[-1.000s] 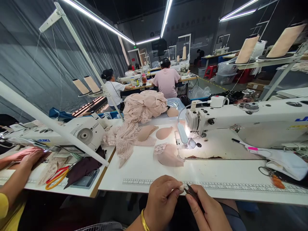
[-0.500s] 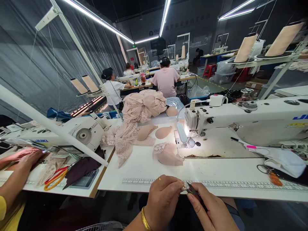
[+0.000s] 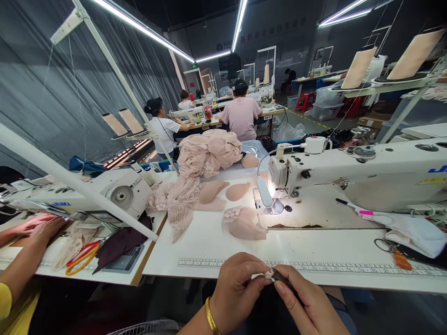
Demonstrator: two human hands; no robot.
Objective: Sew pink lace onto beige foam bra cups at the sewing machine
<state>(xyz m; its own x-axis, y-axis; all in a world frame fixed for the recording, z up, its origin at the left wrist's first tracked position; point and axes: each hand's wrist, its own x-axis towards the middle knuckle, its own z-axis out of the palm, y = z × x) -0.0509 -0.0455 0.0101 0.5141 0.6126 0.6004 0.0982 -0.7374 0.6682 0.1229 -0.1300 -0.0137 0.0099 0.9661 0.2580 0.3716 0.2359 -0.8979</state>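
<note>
My left hand (image 3: 239,291), with a gold bracelet on its wrist, pinches a small pale piece (image 3: 268,274) just over the table's front edge. What that piece is, I cannot make out. Closed around dark thread snips (image 3: 281,274), my right hand (image 3: 303,300) brings their tip against the pale piece. Fingers cover most of the snips. Beyond my hands, a beige bra cup with lace (image 3: 245,224) lies on the white table (image 3: 206,242). Two plain beige cups (image 3: 211,191) (image 3: 238,191) rest behind it, beside a heap of beige lace fabric (image 3: 209,151).
A lit sewing machine (image 3: 359,160) stands at the right, with a white cloth (image 3: 415,235) and pen by it. A printed ruler (image 3: 331,268) runs along the front edge. At left, a co-worker's hands (image 3: 44,228) work near orange-handled scissors (image 3: 84,260) and another machine (image 3: 115,190).
The snips have turned in my right hand, and their pointed blades show less now. My left thumb has shifted lower on the pale piece. The cups and fabric stay put.
</note>
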